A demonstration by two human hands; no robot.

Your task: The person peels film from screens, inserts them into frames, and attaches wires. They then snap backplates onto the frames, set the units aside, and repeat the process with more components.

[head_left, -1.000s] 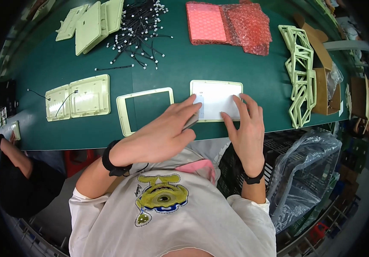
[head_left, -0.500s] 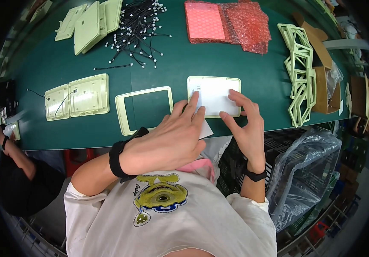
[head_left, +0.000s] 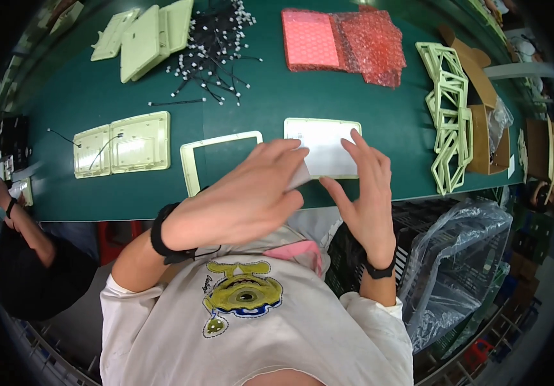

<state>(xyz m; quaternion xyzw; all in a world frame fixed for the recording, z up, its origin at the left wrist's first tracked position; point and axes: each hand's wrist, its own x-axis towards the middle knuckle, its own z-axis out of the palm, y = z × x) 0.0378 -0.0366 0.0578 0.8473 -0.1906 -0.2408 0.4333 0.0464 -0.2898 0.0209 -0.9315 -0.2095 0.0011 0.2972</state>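
A pale green frame (head_left: 323,120) with a white panel (head_left: 332,154) inside it lies near the table's front edge. My left hand (head_left: 241,190) is over its left side, fingers bent. A small white sheet (head_left: 299,177) sticks out between those fingers and the thumb, and the rest of it is hidden by the hand. At the panel's right side is my right hand (head_left: 368,199), its fingers spread and holding nothing. The fingertips are at the frame's right and lower edges. Left of it lies an open pale green frame (head_left: 188,168), partly under my left forearm and hand.
Two joined pale green covers (head_left: 138,145) with black cables lie at left. Beyond are a pile of black cables (head_left: 216,55), pale green housings (head_left: 145,45) and red bubble wrap (head_left: 367,48). Stacked frames (head_left: 447,122) and a cardboard box (head_left: 489,138) stand right. Another person (head_left: 32,257) sits left.
My left hand has drawn back from the panel toward me and left, its fingers more bent, and the white sheet has risen with it. My right hand has shifted slightly left.
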